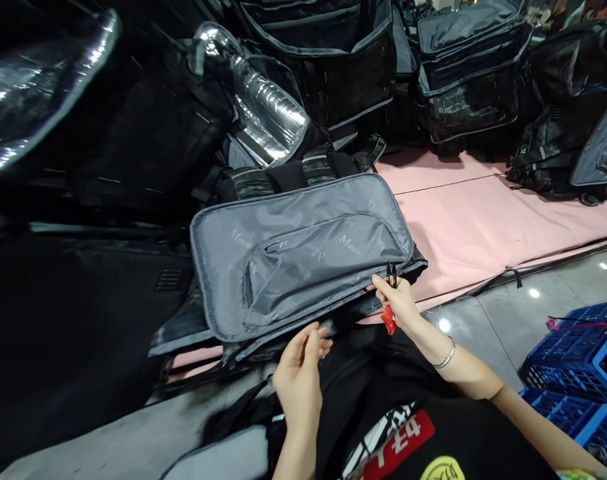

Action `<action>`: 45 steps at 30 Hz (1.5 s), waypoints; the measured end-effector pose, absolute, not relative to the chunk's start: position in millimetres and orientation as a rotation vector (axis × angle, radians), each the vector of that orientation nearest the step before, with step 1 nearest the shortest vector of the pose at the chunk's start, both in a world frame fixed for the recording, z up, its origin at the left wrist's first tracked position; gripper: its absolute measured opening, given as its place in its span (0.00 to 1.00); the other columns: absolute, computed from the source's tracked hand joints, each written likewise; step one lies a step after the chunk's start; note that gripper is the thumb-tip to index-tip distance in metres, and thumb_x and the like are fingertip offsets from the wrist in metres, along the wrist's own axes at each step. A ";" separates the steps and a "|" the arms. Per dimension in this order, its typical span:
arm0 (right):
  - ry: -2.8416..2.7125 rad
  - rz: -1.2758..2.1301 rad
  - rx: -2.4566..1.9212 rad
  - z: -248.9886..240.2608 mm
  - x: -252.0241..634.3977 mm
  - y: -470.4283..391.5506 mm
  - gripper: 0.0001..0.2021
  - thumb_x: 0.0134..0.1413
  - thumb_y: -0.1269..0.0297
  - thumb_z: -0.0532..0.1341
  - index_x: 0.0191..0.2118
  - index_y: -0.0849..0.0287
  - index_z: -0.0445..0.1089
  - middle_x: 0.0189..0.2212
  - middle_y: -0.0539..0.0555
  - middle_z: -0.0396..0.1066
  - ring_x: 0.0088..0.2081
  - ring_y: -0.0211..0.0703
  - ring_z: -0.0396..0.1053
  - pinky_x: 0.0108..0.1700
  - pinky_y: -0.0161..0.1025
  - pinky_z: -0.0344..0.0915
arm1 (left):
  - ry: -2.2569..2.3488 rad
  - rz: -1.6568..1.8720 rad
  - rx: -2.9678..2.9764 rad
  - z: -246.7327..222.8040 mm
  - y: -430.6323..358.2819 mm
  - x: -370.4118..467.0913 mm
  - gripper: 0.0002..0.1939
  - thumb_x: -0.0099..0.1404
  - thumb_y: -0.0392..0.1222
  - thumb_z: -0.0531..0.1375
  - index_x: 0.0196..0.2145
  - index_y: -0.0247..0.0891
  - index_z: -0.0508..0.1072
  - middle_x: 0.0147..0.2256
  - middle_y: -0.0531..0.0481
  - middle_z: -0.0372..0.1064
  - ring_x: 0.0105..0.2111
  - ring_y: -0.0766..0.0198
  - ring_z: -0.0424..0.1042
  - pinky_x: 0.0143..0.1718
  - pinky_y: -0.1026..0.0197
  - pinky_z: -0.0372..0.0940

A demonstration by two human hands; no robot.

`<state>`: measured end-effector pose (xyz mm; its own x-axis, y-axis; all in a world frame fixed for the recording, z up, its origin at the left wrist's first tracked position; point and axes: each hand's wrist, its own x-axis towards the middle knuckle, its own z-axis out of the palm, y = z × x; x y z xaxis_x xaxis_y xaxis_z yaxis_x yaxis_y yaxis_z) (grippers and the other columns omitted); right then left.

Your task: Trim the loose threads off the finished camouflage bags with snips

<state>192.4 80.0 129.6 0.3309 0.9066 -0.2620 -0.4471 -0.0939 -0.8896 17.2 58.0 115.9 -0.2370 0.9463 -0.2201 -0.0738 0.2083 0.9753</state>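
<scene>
A grey-lined backpack (303, 213) lies in front of me with its inside panel facing up; white lettering and a zipped pocket (328, 260) show on it. At the panel's lower right edge, my right hand (398, 300) is closed around small black thread snips (391, 275), blades pointing away from me. Its thumb and fingertip meet at the bag's rim. A red piece (388, 320) hangs below that palm. Just off the bag's near edge, my left hand (301, 373) has thumb and forefinger drawn together; whatever they pinch, if anything, is too small to make out.
Pink sheeting (458, 207) covers the table beneath the bags. More dark backpacks (473, 87) stand along the back, and one bag with silver lining (268, 100) lies behind mine. Blue plastic crates (573, 347) stand on the floor at right. Large black bags (73, 320) fill the left.
</scene>
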 end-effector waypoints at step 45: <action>-2.069 0.034 -1.265 162.6 217.6 79.2 0.10 0.63 0.64 0.51 0.34 0.60 0.66 0.30 0.55 0.69 0.32 0.41 0.64 0.35 0.37 0.61 | 1.139 1.301 0.543 144.0 78.2 40.4 0.16 0.40 0.45 0.70 0.20 0.31 0.72 0.21 0.52 0.66 0.22 0.72 0.62 0.24 0.67 0.57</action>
